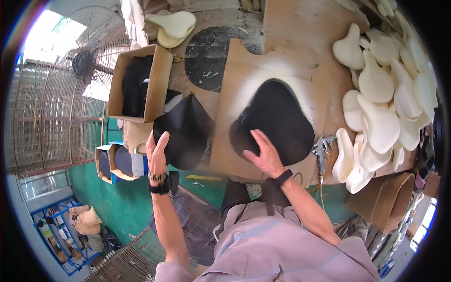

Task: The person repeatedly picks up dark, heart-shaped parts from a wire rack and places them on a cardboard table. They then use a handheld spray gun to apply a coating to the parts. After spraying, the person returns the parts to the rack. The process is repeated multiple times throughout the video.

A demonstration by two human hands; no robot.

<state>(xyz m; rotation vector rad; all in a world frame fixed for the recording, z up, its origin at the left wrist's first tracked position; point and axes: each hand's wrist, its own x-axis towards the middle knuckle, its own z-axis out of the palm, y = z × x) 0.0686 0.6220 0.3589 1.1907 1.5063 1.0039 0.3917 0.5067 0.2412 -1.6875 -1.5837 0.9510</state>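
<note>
My left hand (157,152) grips the left edge of a loose black cover sheet (183,131), thumb on top and fingers at its rim; the sheet is bent and slightly blurred. On a cardboard sheet (225,141) lies a rounded, saddle-shaped black cover piece (277,108), its narrow end pointing away from me. Whitish overspray surrounds its far edge. My right hand (267,155) is over its near part, fingers apart; whether it touches is hard to tell. Just right of that piece, a spray gun (322,150) hangs at the table edge with its hose downward.
Pale foam bicycle saddles (376,127) are heaped on the right, with a few more (174,28) at the back left. An open cardboard box (159,84) of black pieces stands left. Beyond it is a large wire-caged fan (84,63). Another carton (383,199) sits lower right.
</note>
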